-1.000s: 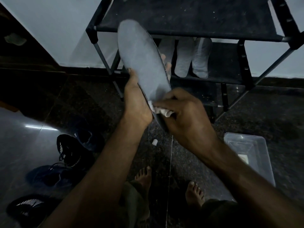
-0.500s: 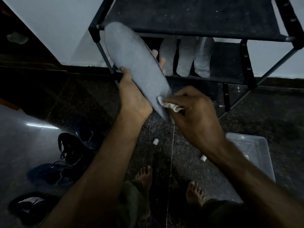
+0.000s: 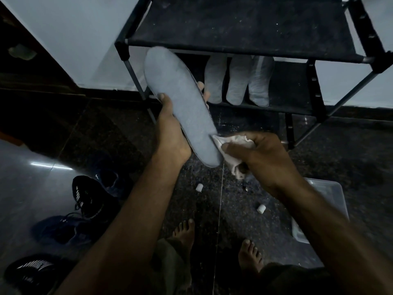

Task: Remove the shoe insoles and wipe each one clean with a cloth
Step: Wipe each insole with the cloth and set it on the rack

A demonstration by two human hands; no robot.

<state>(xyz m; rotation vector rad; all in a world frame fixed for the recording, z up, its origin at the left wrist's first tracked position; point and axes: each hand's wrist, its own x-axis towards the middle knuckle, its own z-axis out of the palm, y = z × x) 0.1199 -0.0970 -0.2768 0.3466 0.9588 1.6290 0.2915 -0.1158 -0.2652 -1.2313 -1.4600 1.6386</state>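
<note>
A person's left hand (image 3: 173,137) grips a grey insole (image 3: 180,105) held up before a black shoe rack (image 3: 244,28), thumb on top, fingers behind. The right hand (image 3: 263,154) clutches a crumpled white cloth (image 3: 230,145) against the insole's near end. No writing is legible. Since half a second ago, the cloth has bunched out further and the insole sits lower.

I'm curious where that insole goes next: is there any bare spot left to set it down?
The rack's top shelf is bare. The lower shelf has room right of the three insoles. The dark floor between rack and tub is open. The floor on the left is crowded with shoes.
</note>
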